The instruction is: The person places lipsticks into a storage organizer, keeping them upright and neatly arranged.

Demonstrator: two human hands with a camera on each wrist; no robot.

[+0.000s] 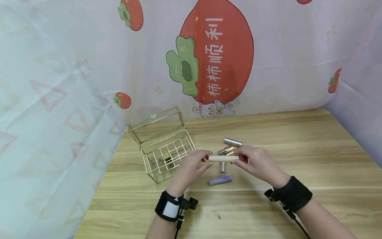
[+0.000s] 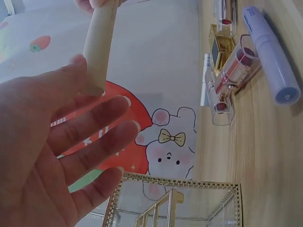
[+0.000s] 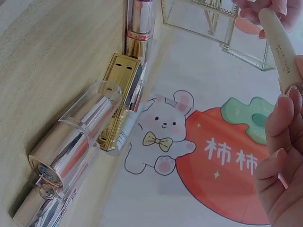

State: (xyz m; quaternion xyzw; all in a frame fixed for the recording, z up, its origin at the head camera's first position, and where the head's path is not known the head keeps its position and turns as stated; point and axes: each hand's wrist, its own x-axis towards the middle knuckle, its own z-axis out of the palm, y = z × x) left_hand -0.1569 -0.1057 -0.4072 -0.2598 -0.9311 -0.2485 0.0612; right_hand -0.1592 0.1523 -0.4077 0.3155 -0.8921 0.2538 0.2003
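Note:
Between both hands, in the head view, a slim cream-coloured lipstick tube lies level above the table. My left hand pinches its left end with thumb and index finger; the other left fingers spread loosely in the left wrist view. At the opposite end, my right hand grips the tube with thumb and fingertips. Small print runs along the tube in the right wrist view. Beneath it lie several lipsticks, including a clear-capped one and a purple one.
Left of the hands stands a gold-framed glass box, its lid raised. A gold grid divides it, and a gold-and-black lipstick sits in one compartment. A silver tube lies behind the right hand. A printed curtain backs the wooden table.

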